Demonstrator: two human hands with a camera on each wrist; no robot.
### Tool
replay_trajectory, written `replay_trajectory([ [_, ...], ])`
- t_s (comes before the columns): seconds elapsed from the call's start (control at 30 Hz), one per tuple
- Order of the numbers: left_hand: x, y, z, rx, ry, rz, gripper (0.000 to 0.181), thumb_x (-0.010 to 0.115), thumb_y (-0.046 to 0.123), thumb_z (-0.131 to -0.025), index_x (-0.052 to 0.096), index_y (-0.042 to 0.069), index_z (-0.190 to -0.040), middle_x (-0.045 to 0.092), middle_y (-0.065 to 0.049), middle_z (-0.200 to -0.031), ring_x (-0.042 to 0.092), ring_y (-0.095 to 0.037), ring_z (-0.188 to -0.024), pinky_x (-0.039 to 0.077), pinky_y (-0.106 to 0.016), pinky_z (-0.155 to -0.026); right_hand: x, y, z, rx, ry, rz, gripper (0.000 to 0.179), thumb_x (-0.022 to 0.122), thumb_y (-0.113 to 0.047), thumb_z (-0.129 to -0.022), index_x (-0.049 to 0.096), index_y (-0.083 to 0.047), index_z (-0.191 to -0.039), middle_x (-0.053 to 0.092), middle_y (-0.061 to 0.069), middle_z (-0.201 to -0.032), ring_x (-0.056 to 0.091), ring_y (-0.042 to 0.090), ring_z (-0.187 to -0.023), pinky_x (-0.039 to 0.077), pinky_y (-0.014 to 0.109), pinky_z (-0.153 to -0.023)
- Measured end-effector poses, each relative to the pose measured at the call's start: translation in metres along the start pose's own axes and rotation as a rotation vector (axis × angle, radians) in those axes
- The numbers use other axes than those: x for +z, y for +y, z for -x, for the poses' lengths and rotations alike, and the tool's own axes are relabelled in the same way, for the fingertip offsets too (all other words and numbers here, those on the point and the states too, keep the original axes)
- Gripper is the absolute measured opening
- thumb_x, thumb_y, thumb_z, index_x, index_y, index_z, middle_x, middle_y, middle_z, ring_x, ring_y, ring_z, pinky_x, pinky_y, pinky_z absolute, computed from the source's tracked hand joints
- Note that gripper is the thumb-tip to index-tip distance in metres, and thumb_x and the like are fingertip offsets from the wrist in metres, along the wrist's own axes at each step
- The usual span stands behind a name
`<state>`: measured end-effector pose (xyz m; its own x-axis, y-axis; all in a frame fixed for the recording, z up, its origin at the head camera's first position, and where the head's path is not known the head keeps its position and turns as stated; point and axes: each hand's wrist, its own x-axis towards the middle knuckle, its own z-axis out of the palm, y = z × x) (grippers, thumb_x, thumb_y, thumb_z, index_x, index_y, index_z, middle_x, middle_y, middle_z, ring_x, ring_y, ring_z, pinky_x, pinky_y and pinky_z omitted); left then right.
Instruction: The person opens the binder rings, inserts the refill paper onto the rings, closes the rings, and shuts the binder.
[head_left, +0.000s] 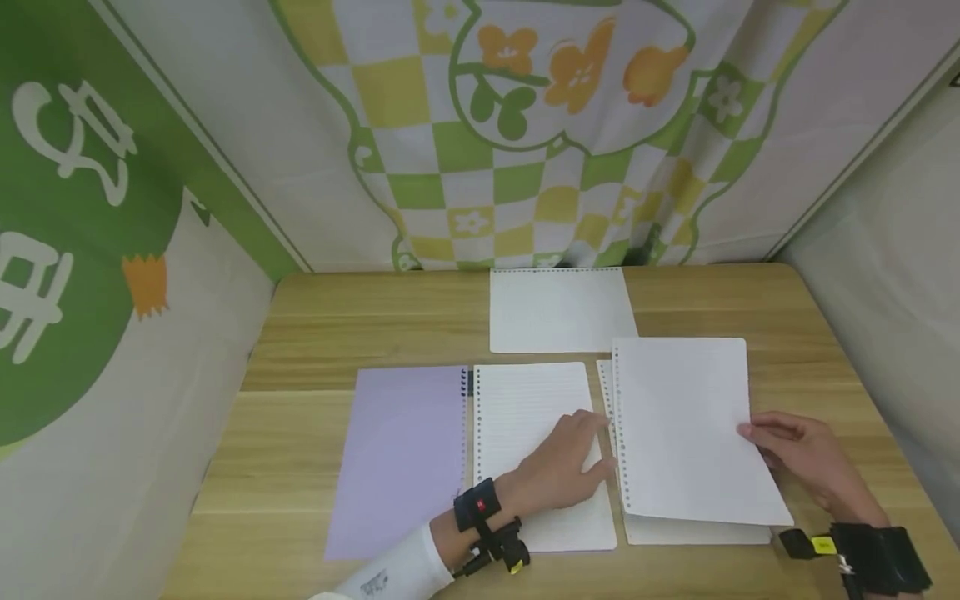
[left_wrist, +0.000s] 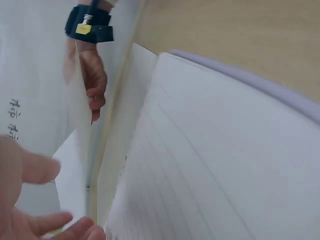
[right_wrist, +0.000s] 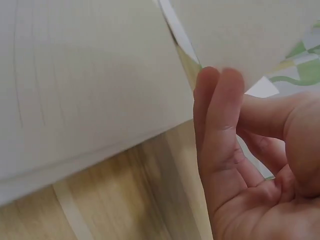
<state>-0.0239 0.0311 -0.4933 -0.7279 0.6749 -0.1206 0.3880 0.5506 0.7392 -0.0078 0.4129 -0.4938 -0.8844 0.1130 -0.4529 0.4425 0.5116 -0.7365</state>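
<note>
A white loose-leaf sheet (head_left: 682,425) with punched holes down its left edge is raised at an angle over more white paper (head_left: 697,533). My right hand (head_left: 817,458) pinches its right edge between thumb and fingers, as the right wrist view shows from close by. My left hand (head_left: 558,462) hovers above the lined pages (head_left: 525,400) of a notebook, fingertips right at the sheet's holed edge. In the left wrist view its thumb (left_wrist: 35,167) and fingers are spread apart with nothing between them. The notebook's lilac cover (head_left: 405,450) lies opened to the left.
Another white sheet (head_left: 558,308) with holes along its top lies at the back of the wooden table (head_left: 300,333). A patterned curtain (head_left: 517,167) hangs behind it. Dark binding rings (head_left: 463,383) show between the cover and the lined pages.
</note>
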Motion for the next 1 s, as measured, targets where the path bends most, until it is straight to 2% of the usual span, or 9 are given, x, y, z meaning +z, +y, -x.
replay_trajectory([
  [0.13, -0.006, -0.006, -0.006, -0.122, 0.057, 0.32, 0.056, 0.054, 0.037, -0.111, 0.046, 0.004, -0.156, 0.064, -0.01, -0.142, 0.068, -0.012, -0.117, 0.057, -0.025, -0.095, 0.005, -0.006, 0.002, -0.012, -0.04, -0.022, 0.065, 0.075, -0.045, -0.1, 0.065, 0.007, -0.139, 0.074, -0.015, -0.111, 0.067, -0.004, -0.094, 0.061, 0.02, -0.081],
  [0.2, -0.009, -0.01, -0.009, -0.172, 0.079, 0.456, 0.053, 0.057, 0.036, -0.11, 0.053, 0.002, -0.15, 0.074, -0.008, -0.127, 0.074, -0.01, -0.099, 0.059, -0.023, -0.083, 0.01, -0.011, 0.002, -0.023, -0.063, -0.019, 0.064, 0.073, -0.044, -0.102, 0.064, 0.006, -0.139, 0.073, -0.013, -0.113, 0.066, -0.004, -0.096, 0.06, 0.019, -0.082],
  [0.27, -0.011, -0.015, -0.01, -0.208, 0.107, 0.537, 0.047, 0.059, 0.034, -0.11, 0.06, 0.0, -0.143, 0.08, -0.005, -0.108, 0.077, -0.01, -0.085, 0.06, -0.024, -0.075, 0.017, -0.016, 0.003, -0.028, -0.089, -0.031, 0.062, 0.073, -0.042, -0.103, 0.064, 0.006, -0.14, 0.073, -0.011, -0.115, 0.066, -0.002, -0.098, 0.06, 0.02, -0.083],
  [0.33, -0.011, -0.019, -0.008, -0.241, 0.145, 0.585, 0.039, 0.061, 0.03, -0.109, 0.068, -0.001, -0.132, 0.08, -0.001, -0.09, 0.076, -0.011, -0.073, 0.06, -0.025, -0.068, 0.025, -0.022, 0.004, -0.029, -0.109, -0.051, 0.06, 0.072, -0.04, -0.103, 0.063, 0.007, -0.14, 0.074, -0.008, -0.116, 0.067, 0.001, -0.098, 0.061, 0.023, -0.084],
  [0.43, -0.012, -0.026, -0.001, -0.274, 0.197, 0.596, 0.028, 0.063, 0.023, -0.108, 0.074, 0.0, -0.119, 0.076, 0.002, -0.075, 0.074, -0.012, -0.064, 0.059, -0.025, -0.062, 0.039, -0.029, 0.005, -0.026, -0.135, -0.067, 0.062, 0.072, -0.038, -0.104, 0.059, 0.009, -0.143, 0.074, 0.002, -0.123, 0.068, 0.004, -0.1, 0.061, 0.024, -0.084],
  [0.53, -0.015, -0.033, 0.01, -0.29, 0.233, 0.585, 0.022, 0.064, 0.018, -0.107, 0.076, 0.001, -0.114, 0.074, 0.001, -0.072, 0.072, -0.013, -0.062, 0.058, -0.026, -0.06, 0.054, -0.037, 0.006, -0.035, -0.162, -0.077, 0.067, 0.07, -0.038, -0.105, 0.053, 0.011, -0.147, 0.069, 0.015, -0.134, 0.068, 0.008, -0.102, 0.061, 0.026, -0.085],
  [0.6, -0.019, -0.038, 0.019, -0.295, 0.246, 0.575, 0.021, 0.064, 0.018, -0.107, 0.076, 0.001, -0.114, 0.073, 0.0, -0.072, 0.072, -0.013, -0.062, 0.058, -0.025, -0.059, 0.065, -0.043, 0.006, -0.036, -0.169, -0.088, 0.067, 0.07, -0.038, -0.105, 0.052, 0.011, -0.147, 0.068, 0.019, -0.134, 0.068, 0.011, -0.101, 0.062, 0.028, -0.085],
  [0.73, -0.027, -0.046, 0.037, -0.309, 0.275, 0.556, 0.022, 0.064, 0.019, -0.107, 0.076, 0.002, -0.114, 0.073, -0.004, -0.072, 0.072, -0.015, -0.062, 0.057, -0.026, -0.059, 0.086, -0.056, 0.005, -0.048, -0.161, -0.102, 0.062, 0.07, -0.04, -0.105, 0.06, 0.01, -0.141, 0.071, 0.013, -0.122, 0.068, 0.014, -0.096, 0.061, 0.029, -0.082],
  [1.0, -0.042, -0.059, 0.073, -0.396, 0.313, 0.528, 0.027, 0.063, 0.02, -0.107, 0.074, -0.001, -0.12, 0.072, -0.005, -0.071, 0.071, -0.017, -0.06, 0.058, -0.026, -0.057, 0.13, -0.075, 0.007, -0.089, -0.102, -0.146, 0.046, 0.075, -0.031, -0.102, 0.072, 0.008, -0.125, 0.079, 0.007, -0.106, 0.069, 0.011, -0.085, 0.06, 0.026, -0.075],
])
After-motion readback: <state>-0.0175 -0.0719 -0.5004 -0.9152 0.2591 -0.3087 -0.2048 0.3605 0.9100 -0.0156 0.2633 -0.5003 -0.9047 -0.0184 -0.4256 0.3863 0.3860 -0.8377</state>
